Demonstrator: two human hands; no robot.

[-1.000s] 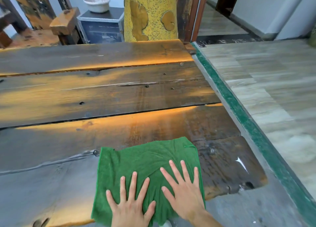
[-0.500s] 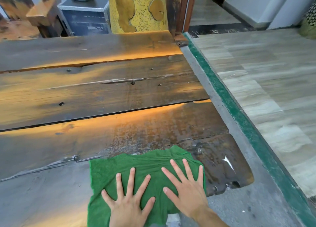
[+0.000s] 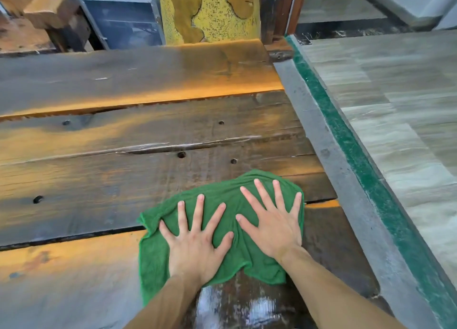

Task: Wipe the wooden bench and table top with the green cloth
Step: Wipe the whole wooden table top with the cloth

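The green cloth (image 3: 222, 195) lies bunched on the dark wooden plank top (image 3: 123, 140), near its right edge. My left hand (image 3: 195, 239) presses flat on the cloth's left half with fingers spread. Beside it, my right hand (image 3: 272, 227) presses flat on the right half, fingers also spread and reaching close to the cloth's far edge. Neither hand grips the fabric. A wet, shiny streak (image 3: 235, 304) shows on the wood between my forearms, behind the cloth.
A grey ledge with a green strip (image 3: 346, 155) borders the planks on the right, with tiled floor (image 3: 395, 106) beyond. At the far edge stand a yellow speckled pillar (image 3: 210, 11), a dark cabinet (image 3: 123, 19) and a wooden block (image 3: 49, 9).
Both hands have pushed the cloth away from me, from the nearest plank up onto the middle one. The cloth has bunched up, and a wet streak trails behind it.
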